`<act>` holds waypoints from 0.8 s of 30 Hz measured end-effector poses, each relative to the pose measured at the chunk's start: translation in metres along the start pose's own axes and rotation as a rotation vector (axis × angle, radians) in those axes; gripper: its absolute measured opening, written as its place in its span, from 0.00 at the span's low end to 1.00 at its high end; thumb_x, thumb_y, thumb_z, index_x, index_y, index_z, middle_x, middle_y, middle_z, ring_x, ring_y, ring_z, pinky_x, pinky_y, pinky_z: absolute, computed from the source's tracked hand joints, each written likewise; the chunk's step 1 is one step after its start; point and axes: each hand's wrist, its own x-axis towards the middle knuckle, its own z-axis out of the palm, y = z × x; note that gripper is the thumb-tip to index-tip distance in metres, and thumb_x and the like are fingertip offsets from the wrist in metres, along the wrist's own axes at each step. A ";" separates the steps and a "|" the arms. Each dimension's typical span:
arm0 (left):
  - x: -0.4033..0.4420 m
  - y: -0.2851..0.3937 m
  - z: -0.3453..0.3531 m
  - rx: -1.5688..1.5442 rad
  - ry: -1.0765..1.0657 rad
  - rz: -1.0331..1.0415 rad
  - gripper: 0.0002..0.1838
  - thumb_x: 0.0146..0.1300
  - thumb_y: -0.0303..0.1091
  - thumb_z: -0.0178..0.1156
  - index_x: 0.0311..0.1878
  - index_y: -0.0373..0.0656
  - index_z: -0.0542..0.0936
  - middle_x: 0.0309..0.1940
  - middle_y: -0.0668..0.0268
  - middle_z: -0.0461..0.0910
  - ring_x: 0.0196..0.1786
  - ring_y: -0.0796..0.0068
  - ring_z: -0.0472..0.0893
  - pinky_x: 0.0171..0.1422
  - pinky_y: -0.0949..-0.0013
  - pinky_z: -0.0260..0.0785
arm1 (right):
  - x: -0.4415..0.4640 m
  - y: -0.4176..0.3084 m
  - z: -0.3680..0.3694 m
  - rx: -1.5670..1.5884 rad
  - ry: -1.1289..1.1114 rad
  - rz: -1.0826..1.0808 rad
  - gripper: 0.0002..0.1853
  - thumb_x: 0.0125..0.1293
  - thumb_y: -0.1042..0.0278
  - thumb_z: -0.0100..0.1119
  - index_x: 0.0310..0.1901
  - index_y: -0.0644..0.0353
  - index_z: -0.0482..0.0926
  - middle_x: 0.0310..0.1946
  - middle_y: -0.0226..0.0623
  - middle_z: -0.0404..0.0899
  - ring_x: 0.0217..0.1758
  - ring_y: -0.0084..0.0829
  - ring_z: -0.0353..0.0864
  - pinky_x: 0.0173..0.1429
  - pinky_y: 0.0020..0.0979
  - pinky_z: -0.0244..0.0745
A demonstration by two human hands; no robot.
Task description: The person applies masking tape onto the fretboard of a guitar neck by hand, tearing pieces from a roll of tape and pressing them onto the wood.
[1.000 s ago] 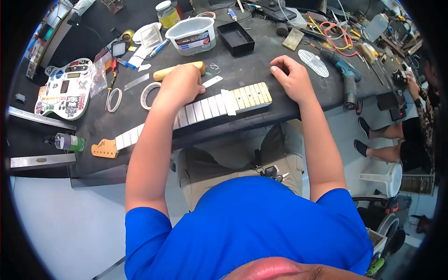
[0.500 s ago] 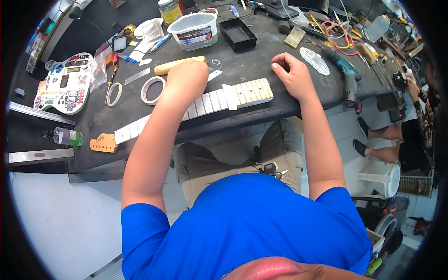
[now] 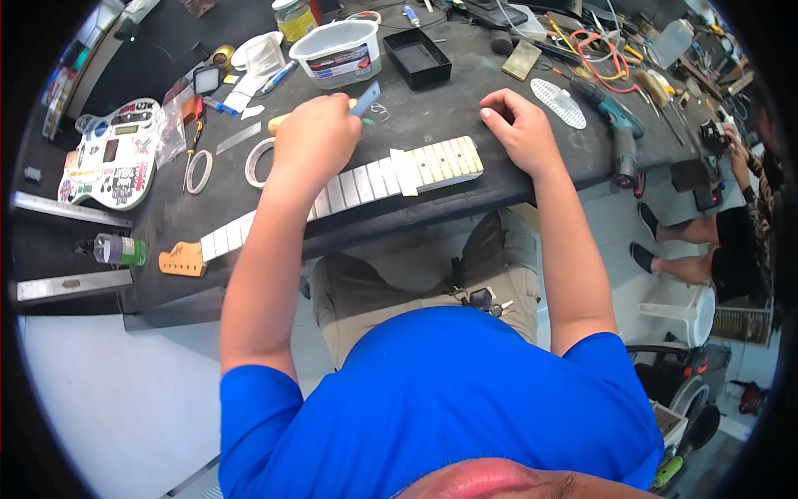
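My left hand [image 3: 320, 137] is closed on a small flat blue-grey strip [image 3: 366, 100], like a blade or short ruler, which sticks up past the fingers. It hovers over the bench just behind a guitar neck [image 3: 357, 187]. Pale tape covers much of the fretboard, and a white piece of tape [image 3: 405, 173] crosses it near the bare, dotted end. The headstock [image 3: 183, 259] points left. Beyond the neck's right end, my right hand [image 3: 525, 133] rests with loosely curled fingers, thumb apart, holding nothing. A yellow wooden piece [image 3: 277, 125] is partly hidden behind my left hand.
Tape rolls [image 3: 258, 163], a metal ruler [image 3: 238, 137] and a stickered guitar body [image 3: 110, 154] lie left. Behind are a plastic tub [image 3: 337, 54] and black tray [image 3: 417, 58]. A drill [image 3: 622, 137] and many tools crowd the right, where another person's hand [image 3: 736, 150] shows.
My left hand has moved slightly left and up, and the strip has swung from lying low near the bench to pointing upward. My right hand has stayed almost still.
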 end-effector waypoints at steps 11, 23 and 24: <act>-0.075 0.012 -0.006 -1.100 -0.229 -0.428 0.14 0.80 0.30 0.68 0.61 0.31 0.89 0.39 0.69 0.89 0.37 0.89 0.79 0.38 0.78 0.66 | 0.001 0.007 0.003 -0.047 -0.034 -0.029 0.17 0.77 0.55 0.73 0.56 0.60 0.91 0.51 0.40 0.96 0.54 0.36 0.94 0.61 0.38 0.86; -0.075 0.012 -0.003 -0.982 -0.273 -0.399 0.14 0.79 0.27 0.68 0.59 0.27 0.90 0.41 0.63 0.93 0.42 0.83 0.85 0.50 0.73 0.77 | 0.001 0.006 0.002 -0.067 -0.018 -0.030 0.17 0.77 0.55 0.73 0.55 0.60 0.91 0.51 0.41 0.96 0.56 0.38 0.95 0.62 0.39 0.86; -0.074 0.013 -0.004 -0.980 -0.275 -0.400 0.14 0.79 0.27 0.68 0.59 0.27 0.90 0.42 0.63 0.93 0.43 0.83 0.86 0.50 0.73 0.77 | 0.001 0.007 0.002 -0.065 -0.019 -0.028 0.17 0.77 0.55 0.73 0.55 0.60 0.91 0.51 0.41 0.96 0.56 0.39 0.95 0.62 0.39 0.86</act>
